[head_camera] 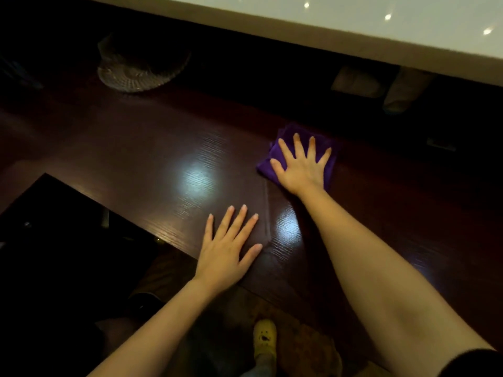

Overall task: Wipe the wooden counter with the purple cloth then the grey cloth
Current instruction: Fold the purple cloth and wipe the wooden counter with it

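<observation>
A dark, glossy wooden counter (152,159) runs across the head view. On it, right of centre, lies a folded purple cloth (275,153). My right hand (300,164) rests flat on top of the cloth with its fingers spread, pressing it down. My left hand (228,248) lies flat and open on the bare wood near the counter's front edge, holding nothing. A grey cloth (356,81) seems to lie in shadow at the back right, under the pale ledge.
A clear glass dish (141,66) stands at the back left of the counter. A pale ledge (353,31) overhangs the far side. A second greyish bundle (405,91) sits beside the grey cloth. Below the front edge is dark floor and a yellow shoe (264,337).
</observation>
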A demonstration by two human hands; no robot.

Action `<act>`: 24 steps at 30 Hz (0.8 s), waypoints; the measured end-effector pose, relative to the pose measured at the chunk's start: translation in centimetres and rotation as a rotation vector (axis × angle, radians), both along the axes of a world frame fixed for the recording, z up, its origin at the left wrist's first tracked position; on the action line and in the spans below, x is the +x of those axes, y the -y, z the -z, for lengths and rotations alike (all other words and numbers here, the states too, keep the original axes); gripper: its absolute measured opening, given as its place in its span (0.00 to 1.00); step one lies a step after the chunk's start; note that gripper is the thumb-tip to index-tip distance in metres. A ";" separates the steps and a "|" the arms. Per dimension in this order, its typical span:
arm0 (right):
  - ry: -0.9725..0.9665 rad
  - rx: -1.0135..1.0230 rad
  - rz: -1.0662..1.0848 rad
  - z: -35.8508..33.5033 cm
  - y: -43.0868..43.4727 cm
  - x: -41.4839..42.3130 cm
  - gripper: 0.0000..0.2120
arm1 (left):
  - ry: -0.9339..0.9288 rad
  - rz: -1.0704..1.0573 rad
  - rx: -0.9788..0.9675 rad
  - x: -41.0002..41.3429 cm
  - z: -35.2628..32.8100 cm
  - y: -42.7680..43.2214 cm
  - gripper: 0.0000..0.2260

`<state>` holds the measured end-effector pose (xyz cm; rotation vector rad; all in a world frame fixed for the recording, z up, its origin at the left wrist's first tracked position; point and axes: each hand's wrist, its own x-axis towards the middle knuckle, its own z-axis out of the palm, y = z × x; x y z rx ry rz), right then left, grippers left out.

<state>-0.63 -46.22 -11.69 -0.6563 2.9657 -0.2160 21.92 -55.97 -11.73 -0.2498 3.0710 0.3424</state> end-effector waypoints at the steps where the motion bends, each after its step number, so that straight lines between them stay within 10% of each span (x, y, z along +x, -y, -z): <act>1: 0.006 -0.005 -0.004 0.0 0.1 0.7 0.29 | -0.020 -0.028 0.086 -0.1 -0.1 0.1 0.28; 5: 0.010 -0.036 -0.095 -0.2 0.6 5.5 0.29 | -0.121 -0.163 0.393 -0.1 -0.6 1.1 0.27; 19: 0.111 -0.092 -0.352 -0.9 -3.4 21.6 0.38 | -0.163 -0.261 0.499 2.7 -1.0 -0.9 0.28; 24: 0.381 -0.472 -0.329 -2.8 -6.3 21.9 0.33 | -0.213 -0.294 0.430 4.3 -0.7 -1.7 0.23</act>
